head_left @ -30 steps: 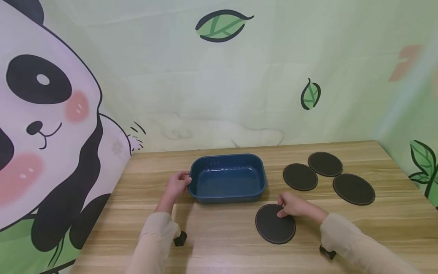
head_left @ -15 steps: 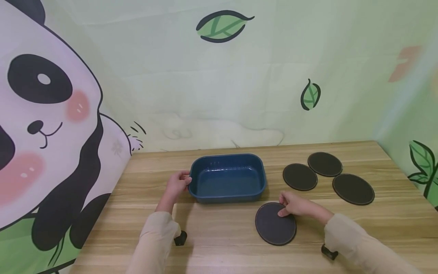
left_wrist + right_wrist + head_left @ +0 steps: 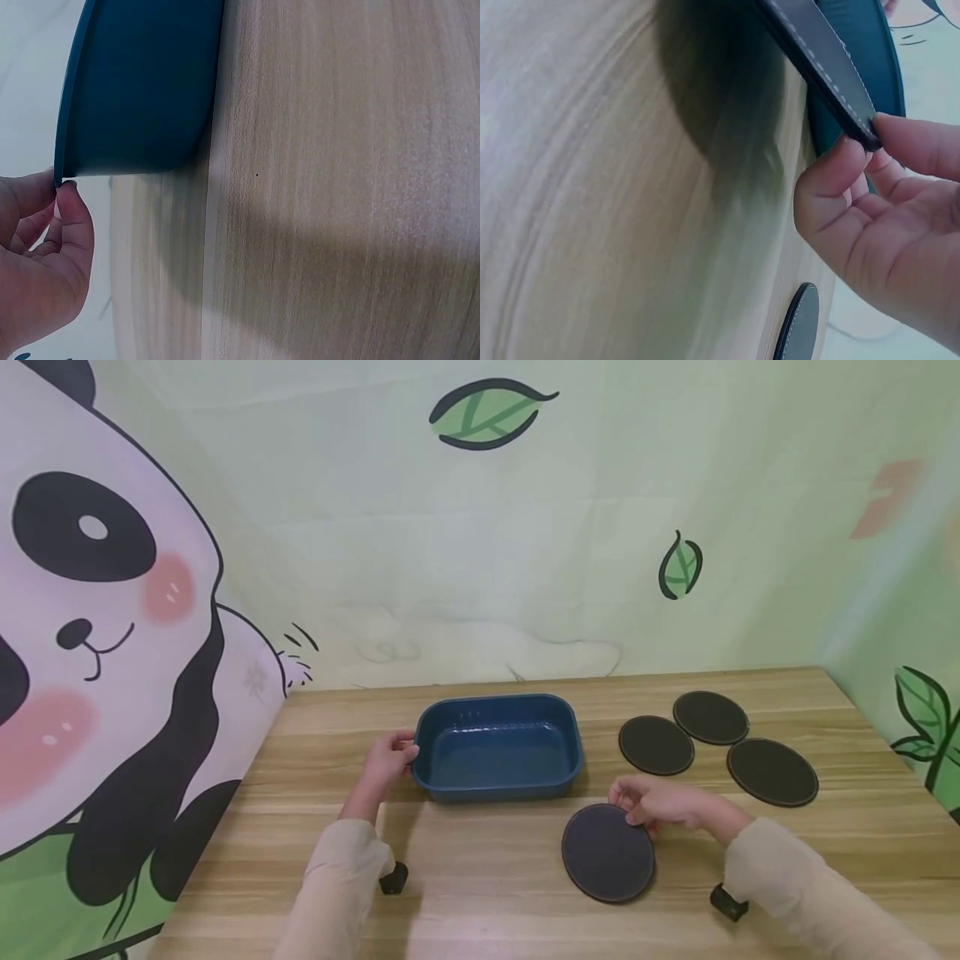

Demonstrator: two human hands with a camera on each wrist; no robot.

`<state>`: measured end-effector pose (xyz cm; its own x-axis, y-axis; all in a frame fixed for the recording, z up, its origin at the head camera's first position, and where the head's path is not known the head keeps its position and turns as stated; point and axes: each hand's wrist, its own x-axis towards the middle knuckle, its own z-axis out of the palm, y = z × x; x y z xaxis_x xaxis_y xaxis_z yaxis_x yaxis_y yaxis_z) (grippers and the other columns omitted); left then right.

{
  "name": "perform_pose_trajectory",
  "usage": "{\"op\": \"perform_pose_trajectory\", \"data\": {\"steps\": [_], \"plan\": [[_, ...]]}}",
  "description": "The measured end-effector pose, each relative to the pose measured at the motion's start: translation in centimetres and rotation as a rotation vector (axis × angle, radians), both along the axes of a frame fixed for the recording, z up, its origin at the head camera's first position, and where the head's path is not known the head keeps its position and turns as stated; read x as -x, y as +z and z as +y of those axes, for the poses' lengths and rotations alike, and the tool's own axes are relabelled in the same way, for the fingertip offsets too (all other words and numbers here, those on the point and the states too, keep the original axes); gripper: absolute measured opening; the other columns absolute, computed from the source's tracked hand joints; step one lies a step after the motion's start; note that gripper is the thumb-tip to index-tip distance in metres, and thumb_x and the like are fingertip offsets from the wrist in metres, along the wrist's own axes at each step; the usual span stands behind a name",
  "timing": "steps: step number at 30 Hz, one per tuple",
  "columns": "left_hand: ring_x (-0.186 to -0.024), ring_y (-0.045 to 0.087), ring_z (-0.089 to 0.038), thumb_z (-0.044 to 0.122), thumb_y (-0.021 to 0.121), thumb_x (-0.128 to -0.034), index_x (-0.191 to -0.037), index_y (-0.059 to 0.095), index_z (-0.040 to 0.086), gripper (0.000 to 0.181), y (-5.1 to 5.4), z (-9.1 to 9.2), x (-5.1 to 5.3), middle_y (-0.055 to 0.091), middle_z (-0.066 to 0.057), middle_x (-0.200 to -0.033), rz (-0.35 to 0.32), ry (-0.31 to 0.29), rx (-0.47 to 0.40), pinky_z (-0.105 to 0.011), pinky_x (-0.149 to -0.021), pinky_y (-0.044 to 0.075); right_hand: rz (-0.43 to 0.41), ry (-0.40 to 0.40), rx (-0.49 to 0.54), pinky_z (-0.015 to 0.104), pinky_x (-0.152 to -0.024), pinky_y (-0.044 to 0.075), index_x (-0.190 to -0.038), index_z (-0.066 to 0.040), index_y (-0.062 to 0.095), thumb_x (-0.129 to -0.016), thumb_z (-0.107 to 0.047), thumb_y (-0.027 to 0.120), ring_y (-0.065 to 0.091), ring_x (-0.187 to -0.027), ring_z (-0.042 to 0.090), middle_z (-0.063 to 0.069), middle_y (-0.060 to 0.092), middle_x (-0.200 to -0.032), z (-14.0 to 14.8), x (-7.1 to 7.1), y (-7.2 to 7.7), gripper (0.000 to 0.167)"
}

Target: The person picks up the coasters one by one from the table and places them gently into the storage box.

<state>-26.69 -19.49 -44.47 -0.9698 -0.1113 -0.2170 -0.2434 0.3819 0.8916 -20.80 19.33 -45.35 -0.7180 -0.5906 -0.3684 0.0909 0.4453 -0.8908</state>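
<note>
A blue rectangular dish (image 3: 498, 752) stands on the table, nothing inside it. My left hand (image 3: 386, 766) pinches the rim at its left end; in the left wrist view, thumb and finger of the hand (image 3: 45, 255) meet on the rim of the dish (image 3: 142, 90). My right hand (image 3: 660, 802) holds a round black coaster (image 3: 609, 853) by its upper right edge, in front of the dish. The right wrist view shows the coaster (image 3: 821, 64) raised off the table, its stitched edge between thumb and finger of the hand (image 3: 885, 202).
Three more black coasters lie flat to the right of the dish: one nearer it (image 3: 656, 745), one behind (image 3: 711, 717) and one further right (image 3: 772, 772). A printed cloth wall with a panda (image 3: 112, 610) rises behind and left of the wooden table (image 3: 480, 877).
The coaster under my right hand has come up off the table and shifted slightly right, with the hand. My left hand and the dish have stayed in place.
</note>
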Motion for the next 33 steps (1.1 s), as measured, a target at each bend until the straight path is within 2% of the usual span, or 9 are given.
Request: {"op": "perform_pose_trajectory", "data": {"steps": [5,10,20,28,31,33], "plan": [[-0.078,0.053,-0.020,0.001,0.050,-0.0870,-0.119,0.048,-0.005,0.032,-0.1,-0.1,0.0,0.053,-0.017,-0.098,0.008,-0.004,0.000,-0.024,-0.059,0.046,-0.036,0.027,0.037,0.022,-0.046,0.038,-0.100,0.003,0.044,-0.075,0.006,0.050,0.042,-0.060,0.014,0.004,0.040,-0.079,0.2,0.2,0.6,0.026],[-0.081,0.054,-0.022,0.001,0.050,-0.0870,-0.119,0.048,-0.005,0.033,-0.2,-0.1,0.0,0.053,-0.018,-0.100,0.007,-0.003,0.005,-0.024,-0.060,0.046,-0.076,0.031,0.095,0.024,-0.047,0.040,-0.100,0.003,0.044,-0.076,0.005,0.050,0.045,-0.061,0.013,0.007,0.043,-0.080,-0.1,0.5,1.8,0.025],[-0.085,0.055,-0.024,0.003,0.050,-0.0872,-0.120,0.049,-0.003,0.033,-0.1,-0.1,0.0,0.053,-0.021,-0.107,0.003,-0.003,0.031,-0.032,-0.068,0.049,-0.061,0.056,0.197,0.023,-0.052,0.043,-0.102,0.000,0.045,-0.079,0.003,0.049,0.049,-0.064,0.010,0.001,0.050,-0.082,-1.1,1.5,3.3,0.023],[-0.080,0.055,-0.022,0.001,0.050,-0.0866,-0.119,0.049,-0.005,0.033,-0.1,-0.2,0.0,0.054,-0.023,-0.106,0.031,-0.019,0.023,-0.022,-0.057,0.044,-0.097,-0.047,0.303,0.025,-0.056,0.043,-0.099,-0.006,0.045,-0.083,0.005,0.046,0.048,-0.067,0.012,0.003,0.049,-0.084,-2.5,2.7,4.1,0.020],[-0.078,0.055,-0.021,0.000,0.050,-0.0861,-0.118,0.049,-0.006,0.033,-0.2,-0.2,0.0,0.055,-0.023,-0.103,0.045,-0.024,0.020,-0.022,-0.056,0.044,-0.090,-0.103,0.312,0.026,-0.057,0.043,-0.100,-0.006,0.045,-0.083,0.003,0.048,0.048,-0.067,0.013,0.002,0.050,-0.085,-3.2,3.1,4.3,0.019],[-0.075,0.055,-0.019,0.001,0.053,-0.0852,-0.117,0.051,-0.005,0.032,-0.4,-0.3,0.1,0.057,-0.018,-0.097,0.050,-0.025,0.012,-0.023,-0.056,0.045,-0.090,-0.137,0.324,0.026,-0.057,0.043,-0.100,-0.007,0.044,-0.083,0.003,0.047,0.049,-0.068,0.013,0.002,0.050,-0.086,-3.9,3.4,4.3,0.020]]}}
